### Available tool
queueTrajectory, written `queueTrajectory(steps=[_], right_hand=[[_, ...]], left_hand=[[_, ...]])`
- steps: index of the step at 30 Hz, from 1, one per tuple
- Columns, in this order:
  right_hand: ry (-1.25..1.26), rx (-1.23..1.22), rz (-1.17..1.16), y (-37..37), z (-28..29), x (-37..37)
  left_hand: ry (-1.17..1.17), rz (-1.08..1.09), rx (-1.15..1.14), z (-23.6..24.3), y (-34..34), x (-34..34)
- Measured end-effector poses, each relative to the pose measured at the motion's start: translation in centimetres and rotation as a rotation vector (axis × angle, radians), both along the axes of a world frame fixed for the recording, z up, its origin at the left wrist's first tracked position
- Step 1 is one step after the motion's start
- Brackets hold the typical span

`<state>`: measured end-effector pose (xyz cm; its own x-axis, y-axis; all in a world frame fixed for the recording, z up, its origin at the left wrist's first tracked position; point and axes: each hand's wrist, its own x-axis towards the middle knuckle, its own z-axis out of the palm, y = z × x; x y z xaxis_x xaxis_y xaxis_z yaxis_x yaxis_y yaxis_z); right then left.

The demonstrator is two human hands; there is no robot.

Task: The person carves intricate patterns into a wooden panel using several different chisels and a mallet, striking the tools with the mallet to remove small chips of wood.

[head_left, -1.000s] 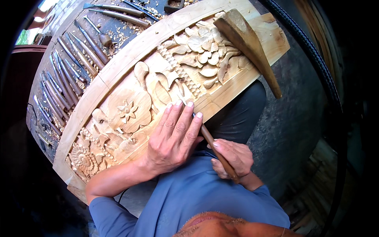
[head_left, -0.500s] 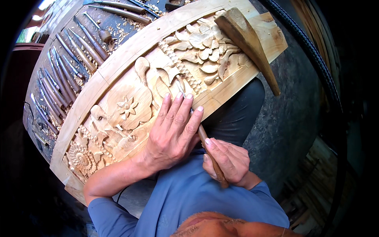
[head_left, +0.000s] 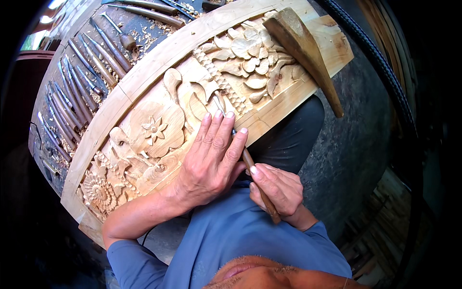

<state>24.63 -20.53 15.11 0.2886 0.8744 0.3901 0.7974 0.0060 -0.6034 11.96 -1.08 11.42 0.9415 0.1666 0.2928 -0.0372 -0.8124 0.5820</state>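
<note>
A pale carved wooden panel (head_left: 154, 130), with raised flowers, leaves and a notched band, lies diagonally over my lap. My left hand (head_left: 207, 166) rests on its near edge, fingers extended over the metal shaft of a chisel (head_left: 260, 195) and pressing on it; the thumb is partly hidden. The chisel's blade end reaches into the carving beside the notched band, below a curled leaf. My right hand (head_left: 279, 190) is wrapped round the chisel's wooden handle, below and to the right of my left hand. A wooden mallet (head_left: 303, 58) lies across the panel's right end.
Rows of chisels and gouges (head_left: 103, 60) lie among wood shavings on the dark worktop (head_left: 147, 43) beyond the panel. A thick braided cord (head_left: 380, 62) hangs at the right. Wood planks (head_left: 378, 24) stand behind it.
Both my hands and the chisel have moved a little up toward the carving since a second ago, the blade end sitting slightly higher. The whole view has shifted slightly.
</note>
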Motion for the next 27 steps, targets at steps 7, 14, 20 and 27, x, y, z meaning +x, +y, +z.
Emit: queueTrajectory(steps=[7, 14, 20, 27], right_hand=[[-0.022, 0.079, -0.017, -0.1, -1.9, 0.7], [-0.029, 0.054, 0.021, 0.1, -1.0, 2.2], [-0.087, -0.011, 0.075, 0.4, 1.1, 3.6], [0.015, 0.056, -0.077, -3.0, 1.2, 2.7]], left_hand=[[0.014, 0.015, 0.034, -0.3, -0.3, 0.2], [0.002, 0.033, 0.021, -0.3, -0.3, 0.6], [-0.020, 0.027, -0.002, -0.6, 0.0, 0.4], [-0.262, -0.086, 0.048, -0.1, -0.1, -0.3]])
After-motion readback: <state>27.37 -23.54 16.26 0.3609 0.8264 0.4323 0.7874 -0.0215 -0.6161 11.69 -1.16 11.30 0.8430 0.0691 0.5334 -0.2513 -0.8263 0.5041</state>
